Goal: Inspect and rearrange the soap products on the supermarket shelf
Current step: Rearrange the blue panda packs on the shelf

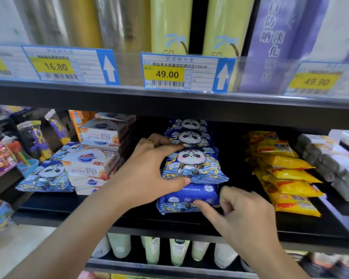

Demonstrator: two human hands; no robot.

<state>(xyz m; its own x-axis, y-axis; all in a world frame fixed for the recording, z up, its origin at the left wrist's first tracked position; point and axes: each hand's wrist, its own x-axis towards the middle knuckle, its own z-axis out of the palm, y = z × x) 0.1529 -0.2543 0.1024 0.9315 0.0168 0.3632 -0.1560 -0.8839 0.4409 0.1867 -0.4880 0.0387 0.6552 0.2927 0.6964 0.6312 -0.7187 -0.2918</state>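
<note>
Two hands work a row of glossy blue panda-print packs on the black middle shelf [109, 222]. The left hand [147, 174] curls fingers and thumb round the front standing pack [193, 166], marked "50". The right hand [242, 214] pinches the edge of a flat pack [181, 200] lying beneath it. White soap boxes [93, 164] sit left, crinkly yellow sachets [286, 178] right. Above, the price tag [167, 74] reads "49.00".
</note>
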